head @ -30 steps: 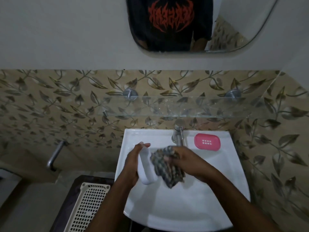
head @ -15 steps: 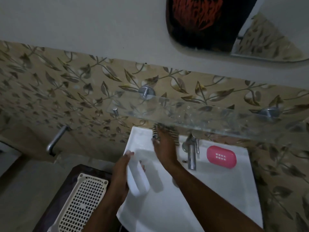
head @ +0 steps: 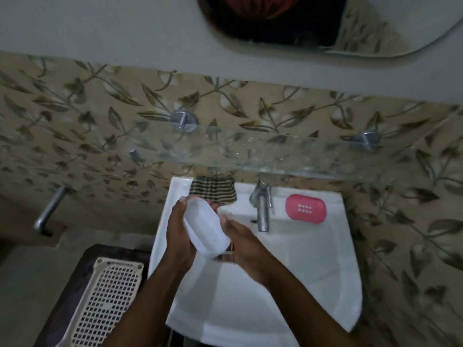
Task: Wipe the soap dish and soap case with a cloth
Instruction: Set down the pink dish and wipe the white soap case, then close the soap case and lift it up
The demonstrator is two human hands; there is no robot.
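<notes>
We hold the white soap case [head: 206, 229] over the left side of the sink [head: 300, 284], tilted with its upper end toward the wall. Our left hand [head: 179, 236] wraps around its left edge, thumb tip showing at the top, so it is closed on the case. Our right hand [head: 244, 246] presses against the lower right side with the fingers fairly flat; it touches the case, but we cannot tell whether it truly grips or only steadies it. The checked cloth [head: 213, 190] lies on the back rim of the sink under the glass shelf [head: 275, 156], apart from both hands. The pink soap dish [head: 305, 208] sits on the rim to the right of the tap [head: 261, 209].

The case looks like thin, smooth plastic, so we judge it light and stiff, and slippery if wet. We would hold it by the long edges, not the rounded face, and keep it above the basin so that a slip costs little. The cloth is soft and should bunch easily in the fingers
</notes>
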